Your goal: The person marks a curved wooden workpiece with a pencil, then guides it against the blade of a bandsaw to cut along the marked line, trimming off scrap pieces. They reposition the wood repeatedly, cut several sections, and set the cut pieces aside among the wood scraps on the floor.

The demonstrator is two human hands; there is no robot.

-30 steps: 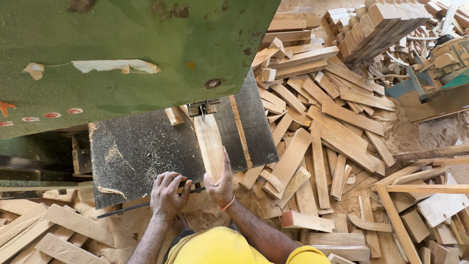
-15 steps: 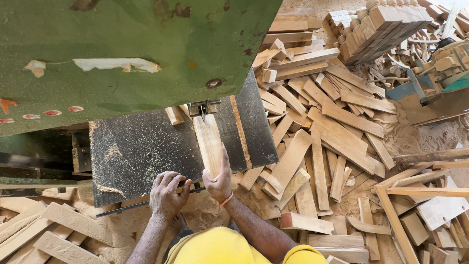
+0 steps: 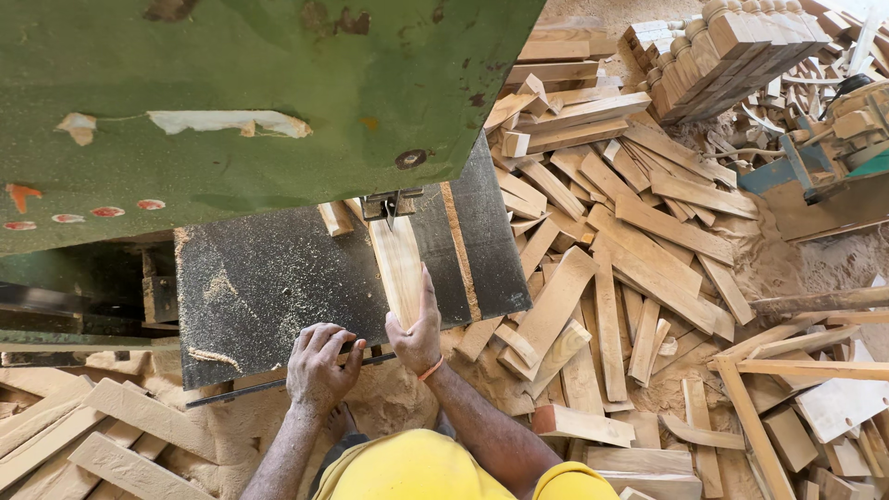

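Observation:
A pale wooden board (image 3: 396, 264) lies lengthwise on the dark saw table (image 3: 269, 278), its far end at the blade guide (image 3: 391, 206) under the green machine housing (image 3: 241, 102). My right hand (image 3: 417, 324) rests flat on the near end of the board, thumb along its right edge. My left hand (image 3: 319, 366) sits curled on the table's near edge, just left of the board, with nothing visibly in it.
Several cut wooden slats (image 3: 602, 268) lie heaped on the sawdust floor to the right. A stack of turned pieces (image 3: 722, 46) stands at the far right. More offcuts (image 3: 102, 426) lie at lower left. A small block (image 3: 335, 218) sits near the blade.
The board and my right hand have edged slightly toward the blade. My left hand stays at the table edge.

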